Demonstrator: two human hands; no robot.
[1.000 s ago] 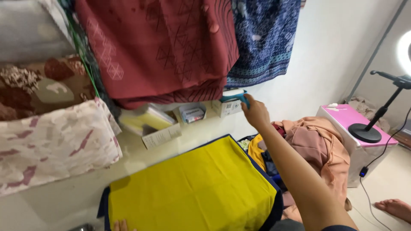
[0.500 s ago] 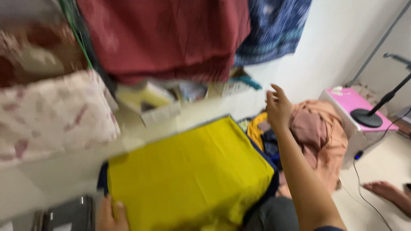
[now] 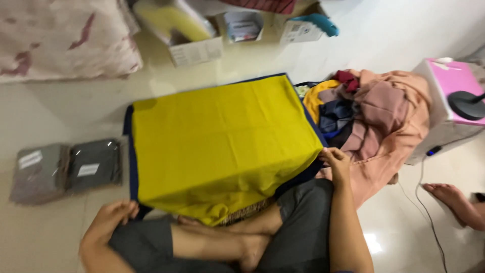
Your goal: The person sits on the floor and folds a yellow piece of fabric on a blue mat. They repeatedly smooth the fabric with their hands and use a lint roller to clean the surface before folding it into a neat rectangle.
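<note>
While the person sat cross-legged on the pale floor (image 3: 60,111), a yellow cloth (image 3: 217,141) was spread flat over the lap and the floor ahead, with a dark blue cloth (image 3: 129,151) showing as a thin border beneath it along the left, far and right edges. The left hand (image 3: 108,220) was placed at the near left corner of the cloth, its fingers curled at the blue edge, though whether the grip was closed on the fabric could not be told. The right hand (image 3: 336,162) was held at the near right corner, its fingers pinched together on the edge of the yellow cloth. Just beside that hand, to the right, a heap of clothes (image 3: 379,116) in peach, navy, mustard and dark red was piled on the floor. Beyond the heap a pink box (image 3: 447,83) was seen, with a black round stand base (image 3: 467,103) resting on it. To the left of the cloth, well apart from it, two flat grey packets (image 3: 65,169) lay side by side. Along the far wall, open cardboard boxes (image 3: 197,48) were lined up, and a floral bundle (image 3: 60,38) lay at the far left. Another person's bare foot (image 3: 452,199) was seen at the right edge.
</note>
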